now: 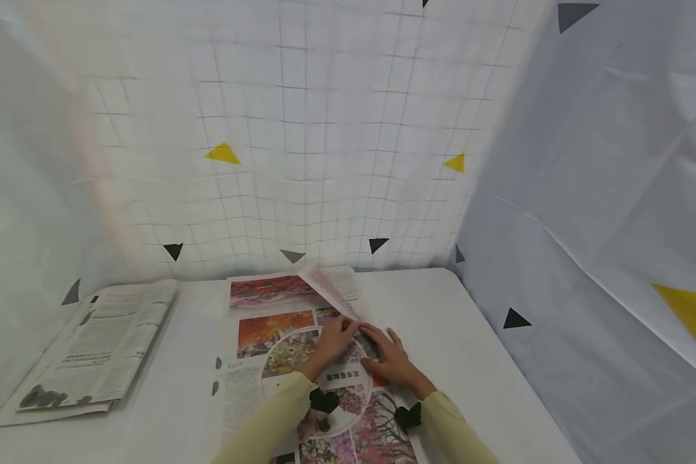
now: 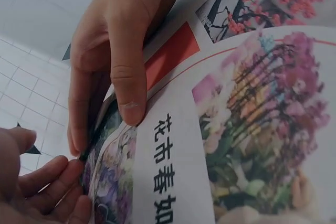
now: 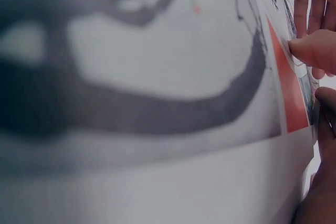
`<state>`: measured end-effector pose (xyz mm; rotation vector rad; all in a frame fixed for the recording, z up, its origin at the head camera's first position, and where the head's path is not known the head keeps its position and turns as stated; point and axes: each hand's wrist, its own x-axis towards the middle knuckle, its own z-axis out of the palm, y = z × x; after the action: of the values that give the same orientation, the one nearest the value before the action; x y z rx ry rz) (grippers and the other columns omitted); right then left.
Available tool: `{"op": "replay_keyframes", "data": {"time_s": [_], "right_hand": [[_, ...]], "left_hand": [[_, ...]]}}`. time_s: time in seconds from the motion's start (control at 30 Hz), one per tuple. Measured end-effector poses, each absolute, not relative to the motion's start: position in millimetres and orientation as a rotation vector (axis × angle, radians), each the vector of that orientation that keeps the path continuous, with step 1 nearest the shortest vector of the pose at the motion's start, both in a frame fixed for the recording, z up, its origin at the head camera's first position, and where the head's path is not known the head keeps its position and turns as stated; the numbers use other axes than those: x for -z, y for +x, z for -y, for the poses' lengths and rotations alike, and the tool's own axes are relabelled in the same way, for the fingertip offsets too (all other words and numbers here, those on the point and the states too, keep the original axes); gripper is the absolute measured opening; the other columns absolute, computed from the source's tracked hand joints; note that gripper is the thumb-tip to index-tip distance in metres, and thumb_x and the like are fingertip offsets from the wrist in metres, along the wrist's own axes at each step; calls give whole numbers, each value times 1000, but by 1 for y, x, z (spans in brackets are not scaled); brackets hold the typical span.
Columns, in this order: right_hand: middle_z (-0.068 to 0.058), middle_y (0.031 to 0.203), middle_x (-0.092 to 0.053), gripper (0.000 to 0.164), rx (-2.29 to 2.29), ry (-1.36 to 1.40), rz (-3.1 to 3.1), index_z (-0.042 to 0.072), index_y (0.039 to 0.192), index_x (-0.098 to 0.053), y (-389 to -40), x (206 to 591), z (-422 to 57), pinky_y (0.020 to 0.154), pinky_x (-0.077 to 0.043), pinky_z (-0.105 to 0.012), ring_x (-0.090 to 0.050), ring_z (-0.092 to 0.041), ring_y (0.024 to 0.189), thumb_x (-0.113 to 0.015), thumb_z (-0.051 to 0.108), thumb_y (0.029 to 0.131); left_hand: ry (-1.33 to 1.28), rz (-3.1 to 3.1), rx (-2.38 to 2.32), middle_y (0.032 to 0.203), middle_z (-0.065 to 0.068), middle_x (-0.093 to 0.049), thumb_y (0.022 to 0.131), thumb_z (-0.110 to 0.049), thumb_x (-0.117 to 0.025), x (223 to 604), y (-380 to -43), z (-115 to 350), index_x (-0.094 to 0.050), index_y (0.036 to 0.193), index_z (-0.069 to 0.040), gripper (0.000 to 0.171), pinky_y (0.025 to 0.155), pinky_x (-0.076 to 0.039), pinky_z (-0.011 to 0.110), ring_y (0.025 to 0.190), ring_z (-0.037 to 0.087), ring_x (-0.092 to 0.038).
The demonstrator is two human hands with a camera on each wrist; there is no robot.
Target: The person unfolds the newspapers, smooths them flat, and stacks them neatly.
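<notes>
Right hand is pinching likely flimsy newspaper by its edge toward the table's right edge; left hand is lying loose.

the head view's lower edge crops the flowery newspaper.

White table under colourful newspaper and folded newspapers

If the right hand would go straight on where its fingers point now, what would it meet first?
Most likely the left hand, which lies just ahead of the right hand in the head view. The lifted newspaper flap is close by and depth is unclear, so it might come first.
</notes>
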<state>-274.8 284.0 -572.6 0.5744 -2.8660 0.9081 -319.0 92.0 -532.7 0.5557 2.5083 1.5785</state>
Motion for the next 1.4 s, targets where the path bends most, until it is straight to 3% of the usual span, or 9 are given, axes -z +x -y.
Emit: {"op": "replay_keyframes", "data": {"time_s": [0.43, 0.7, 1.03, 1.4], "right_hand": [[-14, 164, -41, 67, -879, 581, 2843, 5, 155, -43, -274, 572, -282, 124, -12, -71, -42, -38, 150, -67, 26, 96], [-16, 166, -37, 69, -943, 599, 2847, 3, 157, -39, -274, 569, -283, 125, -10, -70, -40, -38, 151, -65, 24, 97], [-14, 167, -36, 71, -937, 587, 2874, 6, 159, -37, -276, 569, -283, 126, -9, -68, -40, -35, 152, -64, 26, 97], [-14, 167, -37, 72, -977, 555, 2882, 8, 160, -36, -277, 570, -285, 127, -8, -67, -38, -35, 153, -66, 29, 97]], "left_hand": [[403, -2564, -1589, 106, 20, -73, 106, -22, -52, 539, -331, -106, -68, 111, 2, 29, 75, -56, 39, 88, 27, -68], [262, -2713, -1596, 85, 15, -66, 103, -18, -57, 545, -333, -111, -64, 96, -1, 19, 61, -43, 30, 67, 18, -56], [201, -2648, -1569, 90, 17, -66, 104, -20, -55, 540, -335, -111, -63, 98, 1, 24, 64, -42, 32, 73, 22, -56], [190, -2701, -1578, 76, 14, -62, 99, -10, -55, 540, -334, -113, -63, 89, 1, 16, 57, -36, 29, 62, 18, -47]]}}
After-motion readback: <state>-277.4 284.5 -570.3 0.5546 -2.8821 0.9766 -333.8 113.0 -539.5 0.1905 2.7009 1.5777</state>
